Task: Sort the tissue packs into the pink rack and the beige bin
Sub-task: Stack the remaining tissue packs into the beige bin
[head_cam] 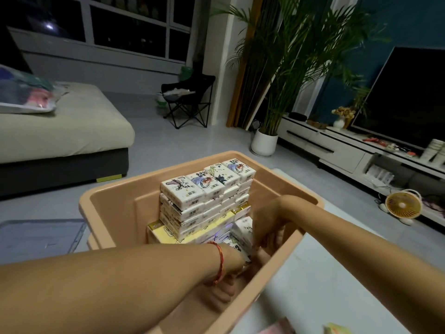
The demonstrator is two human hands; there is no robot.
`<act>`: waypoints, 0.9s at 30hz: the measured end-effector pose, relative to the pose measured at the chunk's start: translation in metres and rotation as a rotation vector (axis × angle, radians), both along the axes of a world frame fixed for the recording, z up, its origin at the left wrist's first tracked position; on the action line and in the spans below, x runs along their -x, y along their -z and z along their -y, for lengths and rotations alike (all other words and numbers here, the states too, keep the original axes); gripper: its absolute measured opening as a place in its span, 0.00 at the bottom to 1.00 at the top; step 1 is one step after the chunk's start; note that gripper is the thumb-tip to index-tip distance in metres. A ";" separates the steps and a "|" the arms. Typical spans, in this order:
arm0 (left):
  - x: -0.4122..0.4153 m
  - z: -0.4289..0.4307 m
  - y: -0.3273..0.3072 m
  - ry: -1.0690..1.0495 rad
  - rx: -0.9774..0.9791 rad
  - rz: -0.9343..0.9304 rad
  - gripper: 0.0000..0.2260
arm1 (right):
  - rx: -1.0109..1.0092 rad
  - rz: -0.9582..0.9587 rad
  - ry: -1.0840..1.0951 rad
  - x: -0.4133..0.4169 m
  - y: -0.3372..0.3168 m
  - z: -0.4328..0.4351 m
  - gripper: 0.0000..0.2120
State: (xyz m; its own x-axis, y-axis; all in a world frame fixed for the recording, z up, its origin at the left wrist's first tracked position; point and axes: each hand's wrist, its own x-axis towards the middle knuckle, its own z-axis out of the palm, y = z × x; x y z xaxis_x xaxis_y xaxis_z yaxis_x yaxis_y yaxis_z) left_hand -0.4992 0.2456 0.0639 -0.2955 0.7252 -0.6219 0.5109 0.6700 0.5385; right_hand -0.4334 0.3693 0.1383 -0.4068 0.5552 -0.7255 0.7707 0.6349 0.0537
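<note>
My right hand (266, 222) pinches a pack (243, 231) inside the bin (108, 196), beside the stack (204, 191); my left hand (232, 271) is lower, its grip I cannot tell. I should set the pack flat and square against the stack.

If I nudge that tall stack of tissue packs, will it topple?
Likely light and squashy, being tissue. The stack of white tissue packs stands several loose layers high, so top packs may slide; the beige bin wall should catch them.
</note>
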 end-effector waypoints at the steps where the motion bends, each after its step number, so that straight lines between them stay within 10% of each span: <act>1: -0.001 0.002 -0.003 0.057 0.044 0.033 0.10 | -0.020 -0.021 0.027 0.000 0.000 0.001 0.13; 12: -0.019 0.014 -0.052 0.033 -0.053 0.158 0.12 | 0.006 -0.231 0.150 0.002 -0.006 -0.005 0.08; 20: -0.026 0.025 -0.113 0.168 -0.564 -0.285 0.10 | -0.150 -1.385 0.383 -0.071 -0.072 0.027 0.09; 27: -0.079 0.098 -0.102 0.434 -0.589 -0.924 0.41 | -0.226 -1.349 0.725 -0.146 -0.025 0.016 0.12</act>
State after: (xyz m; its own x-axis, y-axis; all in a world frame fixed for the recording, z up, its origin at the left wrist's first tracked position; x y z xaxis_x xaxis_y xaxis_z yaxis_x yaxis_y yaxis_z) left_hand -0.4200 0.1480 0.1655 -0.1158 0.9798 0.1631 0.9933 0.1153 0.0127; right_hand -0.2869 0.3529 0.1633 -0.2724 0.9597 0.0695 0.4532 0.1917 -0.8706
